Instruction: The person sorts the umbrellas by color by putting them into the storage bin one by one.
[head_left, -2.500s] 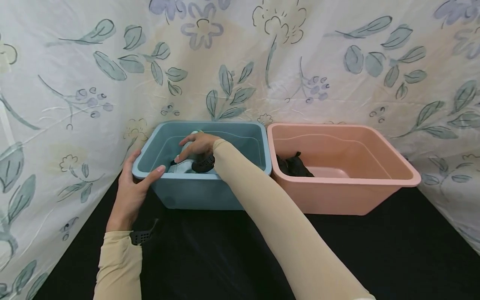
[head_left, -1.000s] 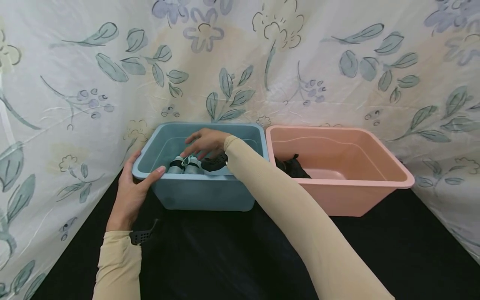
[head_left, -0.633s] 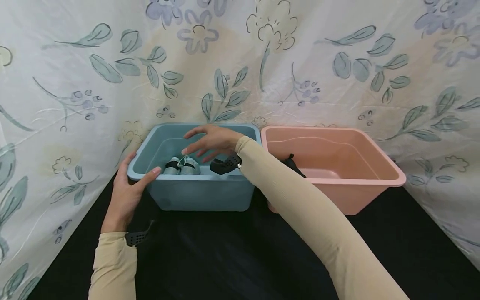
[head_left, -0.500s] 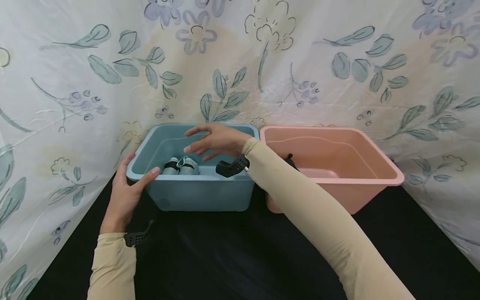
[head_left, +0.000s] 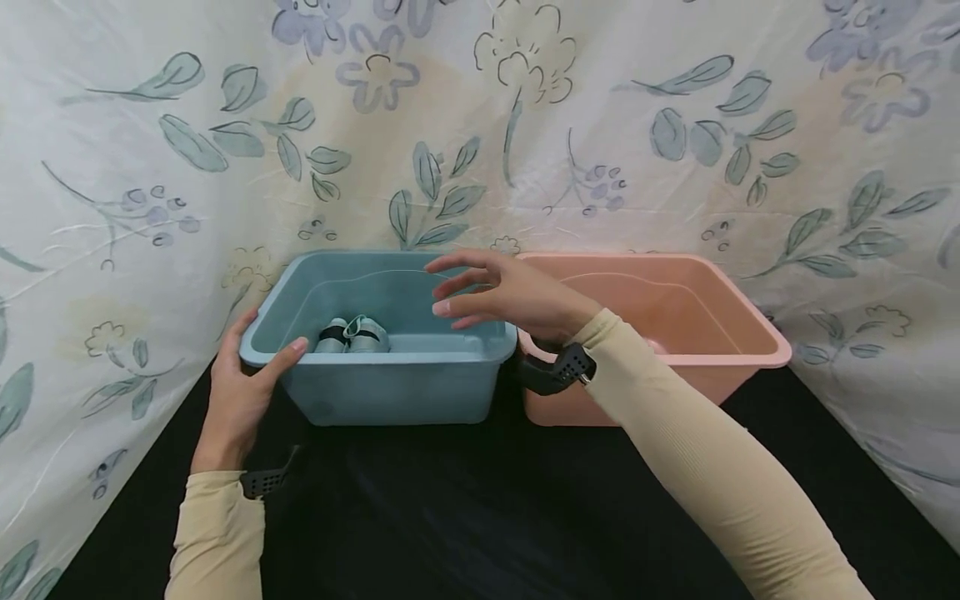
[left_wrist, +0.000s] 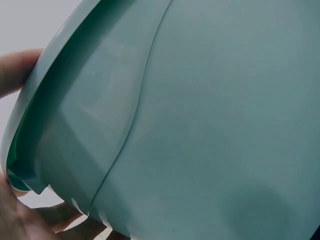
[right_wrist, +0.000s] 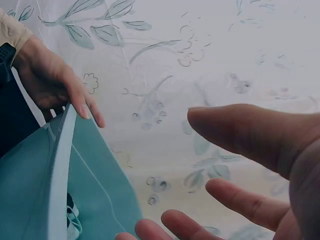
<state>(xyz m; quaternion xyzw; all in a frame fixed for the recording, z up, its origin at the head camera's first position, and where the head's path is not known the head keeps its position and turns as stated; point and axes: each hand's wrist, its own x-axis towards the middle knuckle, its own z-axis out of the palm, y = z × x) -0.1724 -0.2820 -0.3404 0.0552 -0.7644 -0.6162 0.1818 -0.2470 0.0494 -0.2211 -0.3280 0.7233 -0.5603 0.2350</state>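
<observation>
My left hand (head_left: 238, 396) grips the near left corner of a blue plastic bin (head_left: 397, 392), thumb over the rim. In the left wrist view its fingers (left_wrist: 17, 72) show around that rim. A pair of pale blue-green baby shoes (head_left: 367, 335) with black bands sits inside the bin, toward the left. My right hand (head_left: 517, 292) hovers over the bin's right end, fingers loosely spread and holding nothing. In the right wrist view its thumb and fingers are well apart.
A pink plastic bin (head_left: 720, 360) stands to the right of the blue one; my right forearm covers part of it. Behind both hangs a floral cloth (head_left: 637, 100). Black cloth (head_left: 420, 517) covers the surface in front.
My right hand has let go of the shoes and moved right. The shoes stay in the blue bin. A dark item seen earlier in the pink bin is now hidden; my left hand keeps its grip.
</observation>
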